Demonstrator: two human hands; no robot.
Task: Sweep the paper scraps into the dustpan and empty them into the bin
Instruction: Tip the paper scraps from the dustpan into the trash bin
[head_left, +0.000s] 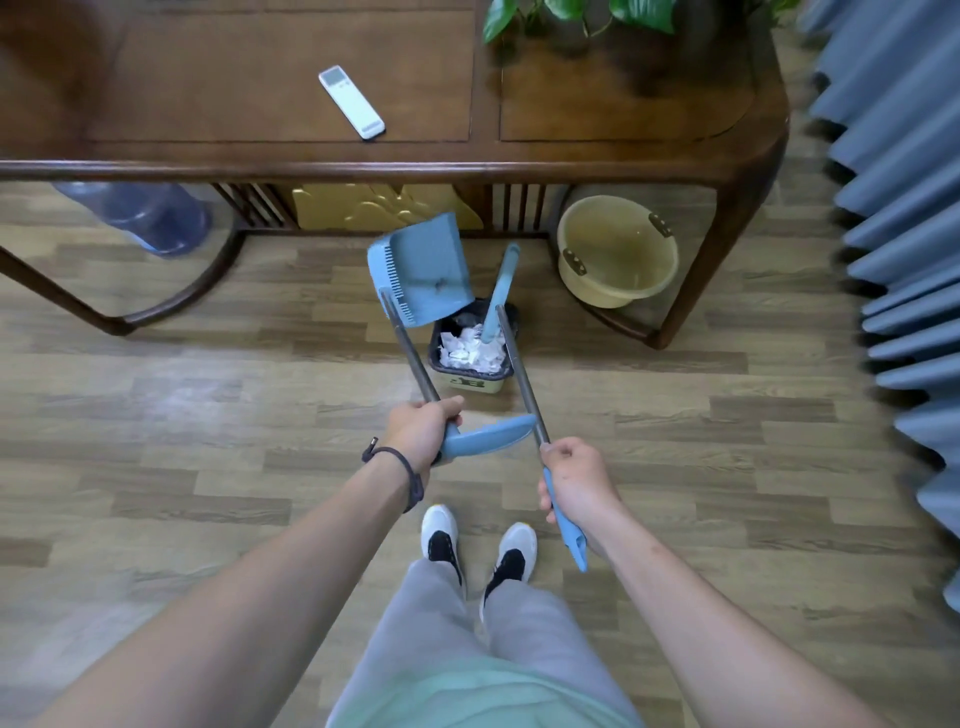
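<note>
My left hand (422, 430) grips the blue handle of the long-handled dustpan. The blue dustpan (418, 267) is raised and tilted over the left rim of the small dark bin (470, 370); its pan looks empty. White paper scraps (470, 349) fill the bin. My right hand (575, 480) holds the broom handle (522, 374), and the blue broom head (500, 296) points down into the bin on its right side, touching the scraps.
A dark wooden table (363, 166) stands just behind the bin, with a white remote (352, 102) and a potted plant (582, 15) on it. A yellow basin (617, 250) and a water jug (143, 213) sit beneath. Blue curtains (904, 260) hang at right. My shoes (478, 545) stand on wood-look flooring.
</note>
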